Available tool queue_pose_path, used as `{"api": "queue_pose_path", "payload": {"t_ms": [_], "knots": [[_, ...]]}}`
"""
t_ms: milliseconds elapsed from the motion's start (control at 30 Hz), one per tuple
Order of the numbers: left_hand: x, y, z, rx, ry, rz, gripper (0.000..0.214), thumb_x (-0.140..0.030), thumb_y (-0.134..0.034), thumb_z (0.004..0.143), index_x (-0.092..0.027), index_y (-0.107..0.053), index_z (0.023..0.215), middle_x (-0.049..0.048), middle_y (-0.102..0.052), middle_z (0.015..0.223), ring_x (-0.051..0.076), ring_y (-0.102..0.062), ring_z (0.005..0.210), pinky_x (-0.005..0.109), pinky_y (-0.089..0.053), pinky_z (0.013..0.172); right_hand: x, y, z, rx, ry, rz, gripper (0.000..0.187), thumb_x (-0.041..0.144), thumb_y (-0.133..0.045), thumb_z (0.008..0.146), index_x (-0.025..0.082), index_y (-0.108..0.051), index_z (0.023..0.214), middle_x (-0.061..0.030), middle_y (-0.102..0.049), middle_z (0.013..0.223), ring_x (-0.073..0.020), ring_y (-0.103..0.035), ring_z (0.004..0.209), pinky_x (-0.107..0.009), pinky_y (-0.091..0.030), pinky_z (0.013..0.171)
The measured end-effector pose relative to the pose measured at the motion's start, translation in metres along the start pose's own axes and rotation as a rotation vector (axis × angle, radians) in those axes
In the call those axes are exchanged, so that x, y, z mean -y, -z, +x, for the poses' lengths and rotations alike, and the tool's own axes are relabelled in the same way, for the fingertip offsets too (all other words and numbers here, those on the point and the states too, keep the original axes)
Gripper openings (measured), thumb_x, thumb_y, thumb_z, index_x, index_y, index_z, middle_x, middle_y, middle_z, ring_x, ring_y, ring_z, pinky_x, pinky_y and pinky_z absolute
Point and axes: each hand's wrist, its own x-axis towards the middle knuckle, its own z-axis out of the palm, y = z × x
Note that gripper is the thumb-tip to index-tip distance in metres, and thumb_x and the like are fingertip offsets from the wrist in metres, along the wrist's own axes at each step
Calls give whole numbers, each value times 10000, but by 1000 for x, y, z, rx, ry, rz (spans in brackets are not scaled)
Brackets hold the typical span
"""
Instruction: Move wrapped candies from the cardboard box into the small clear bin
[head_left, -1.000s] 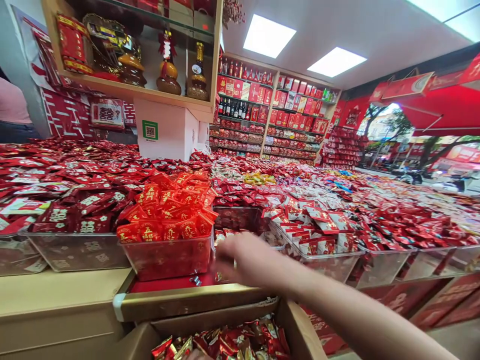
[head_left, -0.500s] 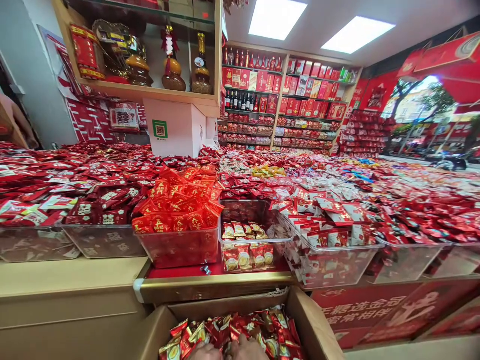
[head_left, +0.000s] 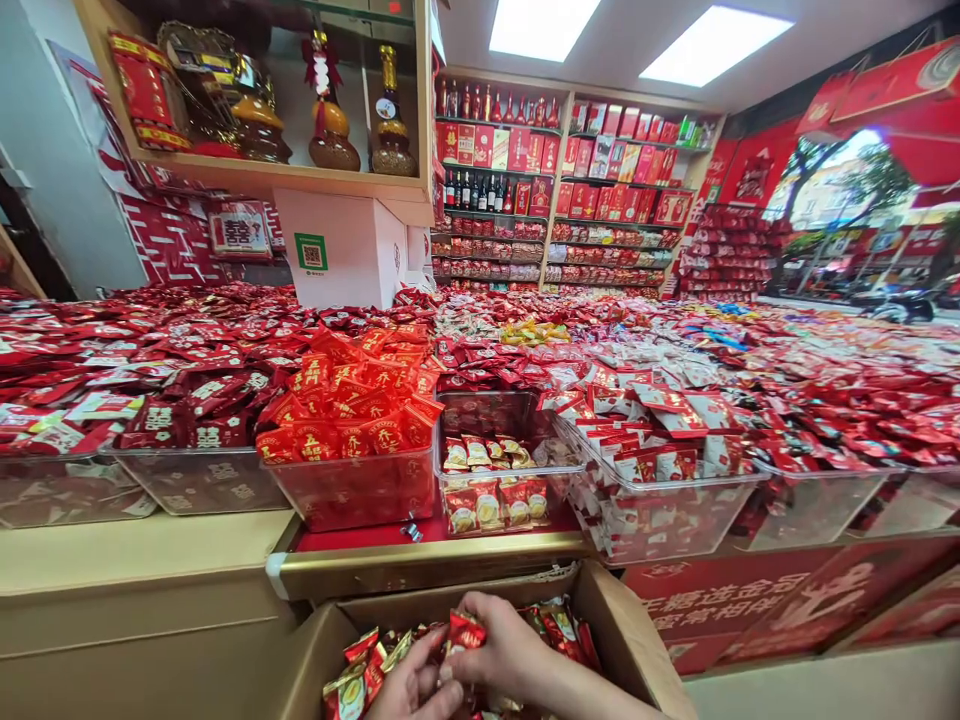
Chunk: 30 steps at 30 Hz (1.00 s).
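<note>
An open cardboard box (head_left: pixel 634 640) full of small red-and-gold wrapped candies (head_left: pixel 349 695) sits low in front of me. Above its contents, my right hand (head_left: pixel 501 640) is closed on a red candy packet (head_left: pixel 465 630), thumb in front and fingers behind. My left hand (head_left: pixel 420 685) is just to the left, its curled fingers meeting the same packet at its lower left side. More packets may be hidden between the palms. Behind the box, a clear plastic bin (head_left: pixel 510 470) holds similar red-and-gold candies in a low layer.
Left of that bin stands a clear bin heaped with bright red packets (head_left: pixel 352 400). More heaped bins (head_left: pixel 667 500) line the counter on the right. A gold-edged ledge (head_left: pixel 435 565) runs behind the box, with a small silver scrap (head_left: pixel 411 532) on it. A glass-shelved cabinet (head_left: pixel 360 175) overhangs the back left.
Both hands have risen from deep among the candies in the box. A red candy packet now shows between them, and the right forearm has come into view.
</note>
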Motion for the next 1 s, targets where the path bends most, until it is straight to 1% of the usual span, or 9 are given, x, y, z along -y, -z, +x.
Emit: {"api": "queue_pose_path", "payload": {"t_ms": [33,100,200,400,467,567,767,900,1000], "knots": [[-5,-3,-2,-11,7,1,472,-416,-666,618,-209,-578,1032,59,-693,735,212,-618,711,335,-470,669,1,0,0,16,4,93,216,259,-643,565,127,-571,720,27,-522,622,-70,-405,551,-163,-327,497],[-16,-9,-5,-50,-43,41,388,-364,-659,647,-180,-614,986,43,-690,722,180,-610,669,297,-466,648,2,0,1,49,12,268,258,367,-611,632,121,-536,659,36,-462,565,-58,-362,519,-167,-302,480],[-28,-13,-8,-130,-47,91,352,-368,-657,643,-150,-650,920,0,-657,559,130,-557,497,219,-413,460,2,0,1,63,-1,457,392,498,-565,665,122,-484,586,48,-383,504,-45,-297,473,-176,-247,441],[-34,-15,-10,-184,-68,90,202,-302,-687,625,-161,-685,770,-17,-673,566,87,-524,489,169,-381,454,4,0,2,113,-161,689,476,584,-499,682,112,-513,628,13,-465,515,-53,-364,423,-187,-258,396],[-35,-15,-11,-202,-74,79,193,-307,-683,629,-165,-676,760,-14,-680,573,93,-537,494,173,-395,462,4,1,2,106,-154,713,452,573,-539,655,122,-514,669,12,-497,549,-59,-407,431,-188,-298,408],[-36,-13,-12,-239,-73,57,188,-323,-667,643,-176,-648,759,-18,-682,574,105,-566,510,180,-411,476,5,1,1,88,-122,694,441,481,-686,537,144,-506,759,14,-545,630,-77,-470,485,-200,-357,451],[-39,-10,-8,-247,-74,93,252,-383,-679,603,-185,-650,757,-5,-685,614,153,-600,559,209,-433,480,2,-4,3,130,-63,614,405,376,-760,440,129,-521,653,38,-501,563,-62,-412,505,-200,-341,505],[-38,-7,-6,-256,-98,107,215,-373,-723,544,-172,-665,595,-15,-649,534,147,-573,543,218,-449,525,-1,-10,5,111,-13,615,377,358,-751,469,129,-514,653,36,-508,589,-67,-419,539,-198,-347,535],[-35,-2,-6,-267,-78,-50,250,-425,-697,562,-185,-673,626,-9,-658,554,163,-587,561,237,-458,538,6,-10,-3,61,99,527,289,347,-680,598,142,-525,730,20,-541,653,-88,-468,593,-202,-378,562]]}}
